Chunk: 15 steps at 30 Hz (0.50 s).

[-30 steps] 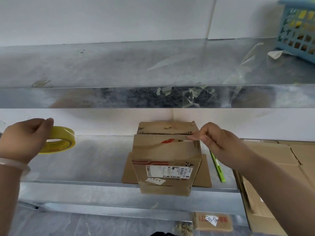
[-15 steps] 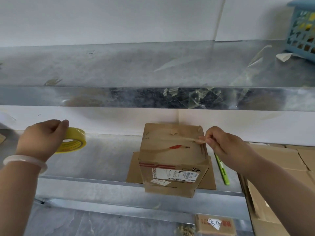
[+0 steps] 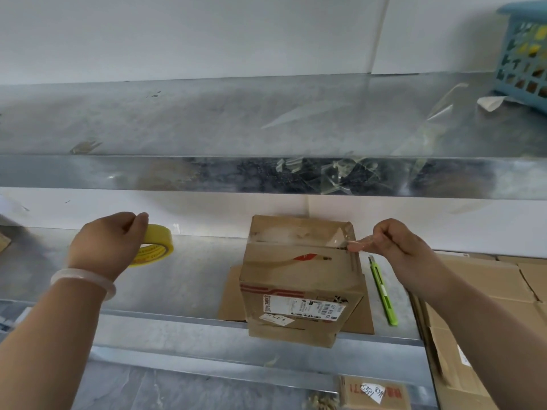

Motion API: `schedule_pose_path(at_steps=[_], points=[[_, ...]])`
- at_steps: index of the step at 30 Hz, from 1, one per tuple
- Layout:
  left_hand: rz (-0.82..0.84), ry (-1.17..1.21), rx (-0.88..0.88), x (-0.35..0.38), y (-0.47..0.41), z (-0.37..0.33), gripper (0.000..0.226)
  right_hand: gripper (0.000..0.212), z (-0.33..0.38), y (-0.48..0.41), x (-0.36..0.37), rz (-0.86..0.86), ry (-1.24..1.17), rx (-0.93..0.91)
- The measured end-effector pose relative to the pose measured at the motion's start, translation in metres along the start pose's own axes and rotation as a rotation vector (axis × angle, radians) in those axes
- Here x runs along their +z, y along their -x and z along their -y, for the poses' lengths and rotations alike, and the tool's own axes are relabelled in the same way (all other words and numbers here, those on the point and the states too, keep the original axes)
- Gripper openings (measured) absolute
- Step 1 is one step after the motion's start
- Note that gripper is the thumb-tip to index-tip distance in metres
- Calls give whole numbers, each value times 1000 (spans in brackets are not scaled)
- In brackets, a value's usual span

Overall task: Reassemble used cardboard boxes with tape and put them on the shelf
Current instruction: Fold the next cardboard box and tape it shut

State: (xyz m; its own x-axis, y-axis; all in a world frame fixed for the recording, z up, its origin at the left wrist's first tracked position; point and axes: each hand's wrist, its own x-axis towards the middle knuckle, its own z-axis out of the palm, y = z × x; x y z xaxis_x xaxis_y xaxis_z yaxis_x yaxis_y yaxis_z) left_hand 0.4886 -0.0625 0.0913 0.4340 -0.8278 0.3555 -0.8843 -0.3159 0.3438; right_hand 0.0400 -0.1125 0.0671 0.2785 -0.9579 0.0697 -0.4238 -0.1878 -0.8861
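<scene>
Lowered, clear tape strip [image 3: 296, 235] now spans brown cardboard box [image 3: 299, 279].
Apart, left hand [image 3: 109, 244] grips yellow tape roll [image 3: 157, 247], right hand [image 3: 393, 247] pinches strip; cutting, shelving likely remain.

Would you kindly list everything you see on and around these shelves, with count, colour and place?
upper shelf: one, silver metal, top
lower shelf: one, silver metal, below it
cardboard box: one, brown, lower shelf centre, overhanging the front edge
tape roll: one, yellow, held above the lower shelf, left
tape strip: one, clear, across the box top
cutter: one, green, lower shelf, right of the box
flattened cartons: a stack, brown, far right
basket: one, blue, upper shelf, far right
tape scraps: several, clear, upper shelf's front lip
bracelet: one, white, left wrist
left hand: grip on the tape roll
right hand: pinches the tape strip's end
</scene>
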Motion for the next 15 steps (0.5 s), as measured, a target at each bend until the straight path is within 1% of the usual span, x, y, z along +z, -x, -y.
schedule_pose_path(at_steps=[5,11,13,15], points=[[-46,-8,19,-1,-2,-9,53,19,7,-1,6,-12,-260,56],[-44,-21,-11,3,2,-9,54,18,6,0,9,-75,-555,197],[-45,-18,-24,3,4,-10,53,18,6,0,8,-83,-614,229],[-51,-6,-34,1,5,-10,54,16,9,0,6,-91,-623,237]])
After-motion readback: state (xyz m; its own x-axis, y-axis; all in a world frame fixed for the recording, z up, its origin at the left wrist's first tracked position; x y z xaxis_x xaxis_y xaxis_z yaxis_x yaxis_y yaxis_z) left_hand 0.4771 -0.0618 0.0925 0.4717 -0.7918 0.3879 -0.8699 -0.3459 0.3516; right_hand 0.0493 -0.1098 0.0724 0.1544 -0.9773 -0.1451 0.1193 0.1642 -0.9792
